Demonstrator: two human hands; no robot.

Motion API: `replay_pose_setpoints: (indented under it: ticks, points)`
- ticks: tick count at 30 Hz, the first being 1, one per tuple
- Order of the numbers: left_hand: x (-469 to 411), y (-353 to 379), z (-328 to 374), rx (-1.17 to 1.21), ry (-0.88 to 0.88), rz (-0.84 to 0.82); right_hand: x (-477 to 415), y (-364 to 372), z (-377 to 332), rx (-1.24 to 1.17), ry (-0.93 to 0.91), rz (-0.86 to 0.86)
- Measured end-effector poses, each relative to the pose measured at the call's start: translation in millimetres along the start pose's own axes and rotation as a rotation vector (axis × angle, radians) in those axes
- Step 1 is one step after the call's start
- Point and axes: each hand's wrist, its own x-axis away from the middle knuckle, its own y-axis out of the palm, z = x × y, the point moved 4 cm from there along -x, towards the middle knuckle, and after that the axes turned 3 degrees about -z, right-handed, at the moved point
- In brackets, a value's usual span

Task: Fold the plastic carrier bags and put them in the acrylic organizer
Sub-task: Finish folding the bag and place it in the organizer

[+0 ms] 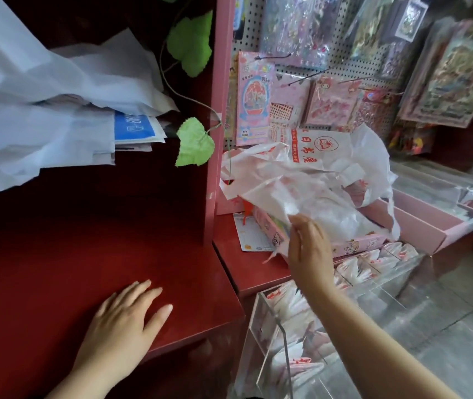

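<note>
A loose heap of white plastic carrier bags (310, 174) with red print lies on pink boxes at the right of the red counter. My right hand (308, 249) reaches up to the heap and pinches the lower edge of one bag. My left hand (123, 323) rests flat on the red counter top (85, 254), fingers spread, holding nothing. Below my right forearm stands the clear acrylic organizer (272, 335), with several folded bags standing in its compartments.
A pink pegboard panel (221, 82) with hanging sticker packs rises behind the heap. White sheets and paper (42, 110) are stacked at the back left. Green artificial leaves (195, 142) hang over the counter. Pink trays (431, 223) sit at the right.
</note>
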Motion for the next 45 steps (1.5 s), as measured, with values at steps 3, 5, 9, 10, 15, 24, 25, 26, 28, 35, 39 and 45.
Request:
replay_pose_setpoints:
  ticks: [3,5,9,10,15,24,25,26,28,35,39,45]
  points:
    - [4,-8,2,0.263,-0.014,0.066,39,-4,-24,-0.079,-0.155,-0.022]
    - [6,-15,3,0.645,-0.102,0.084,60,-5,-35,-0.135,-0.229,-0.067]
    - [2,-14,37,1.028,-0.189,-0.058,94,-4,-57,-0.195,-0.333,-0.182]
    - [0,-10,47,1.131,-0.190,-0.101,102,-3,-65,-0.196,-0.375,-0.207]
    - [-7,-8,65,1.319,-0.242,-0.003,127,2,-87,-0.169,-0.526,-0.306]
    - [21,-51,-40,0.780,-0.257,0.302,119,2,-68,-0.048,-0.381,-0.387]
    - [25,-52,-61,0.729,-0.275,0.314,120,9,-69,0.024,-0.390,-0.444]
    - [29,-52,-81,0.688,-0.299,0.325,120,18,-73,0.079,-0.399,-0.526]
    - [39,-53,-115,0.631,-0.346,0.340,121,35,-83,0.158,-0.427,-0.652]
    - [93,-61,-133,0.343,-0.014,0.296,104,78,-112,0.211,-0.376,-1.055]
    - [127,-31,-124,0.102,0.274,0.122,99,83,-116,0.219,-0.388,-0.969]
    - [131,-10,-138,-0.156,0.251,0.084,131,52,-105,0.036,-0.616,-0.364]
